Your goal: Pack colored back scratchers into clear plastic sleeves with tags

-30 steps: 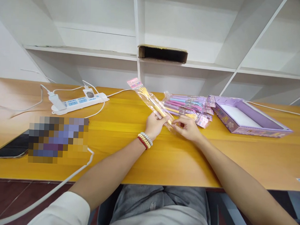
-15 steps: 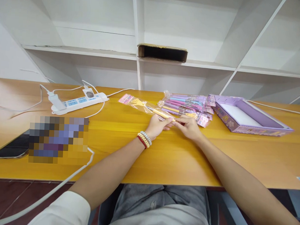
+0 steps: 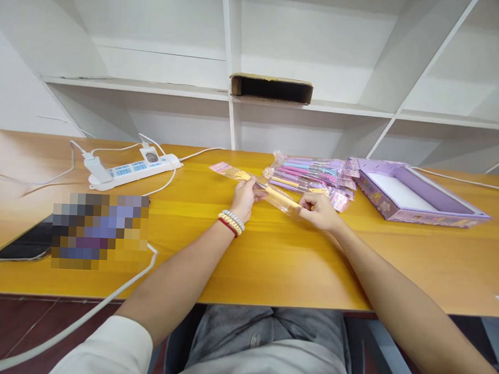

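Note:
A yellow pen (image 3: pixel 281 197) with a hand-shaped top lies slantwise in a clear plastic wrapper, just above the tabletop. My left hand (image 3: pixel 244 199), with coil bands and a red cord at its wrist, is closed around the pen's upper part, below the yellow hand-shaped end. Toward the other end, my right hand (image 3: pixel 318 211) pinches the end of the wrapper between thumb and bent fingers. Just behind it lies a pile of similar wrapped pens (image 3: pixel 304 168) in pink, blue, purple and yellow.
To the right stands a shallow purple box (image 3: pixel 422 217) with a white inside. A white power strip (image 3: pixel 138 172) with plugs and cables sits back left, near a dark phone (image 3: pixel 24 240) and a blurred patch. A cardboard box (image 3: pixel 272 90) rests on the white shelf (image 3: pixel 348 108).
My left hand has slid up the pen toward its hand-shaped end, away from my right hand. More of the pen's yellow body shows between them. My right hand has shifted slightly right.

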A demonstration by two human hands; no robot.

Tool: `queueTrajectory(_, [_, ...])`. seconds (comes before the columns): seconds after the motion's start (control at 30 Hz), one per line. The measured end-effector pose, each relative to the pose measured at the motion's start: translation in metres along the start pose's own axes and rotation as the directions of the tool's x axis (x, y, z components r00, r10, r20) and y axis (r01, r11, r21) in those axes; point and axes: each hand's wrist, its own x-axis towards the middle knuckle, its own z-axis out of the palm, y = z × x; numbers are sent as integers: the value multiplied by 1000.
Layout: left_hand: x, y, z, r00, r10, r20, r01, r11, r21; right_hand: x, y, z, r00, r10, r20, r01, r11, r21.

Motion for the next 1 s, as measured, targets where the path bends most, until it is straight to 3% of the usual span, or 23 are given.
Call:
queueTrajectory(0.3, [-5, -6, 0, 993, -17, 118, 21, 999, -31, 0, 2, 9, 992, -12, 129, 26, 994, -107])
queueTrajectory(0.4, [-3, -3, 0, 997, -4, 83, 7, 999, -38, -1, 4, 9, 986, 3, 166, 14, 995, -97])
queueTrajectory(0.6, [19, 7, -18, 991, 75, -112, -82, 995, -59, -1, 6, 6, 955, -6, 298, 44, 992, -120])
queueTrajectory(1.0, [18, 7, -16, 991, 58, -123, -72, 991, -114, 0, 7, 6, 944, 24, 329, 33, 985, -167])
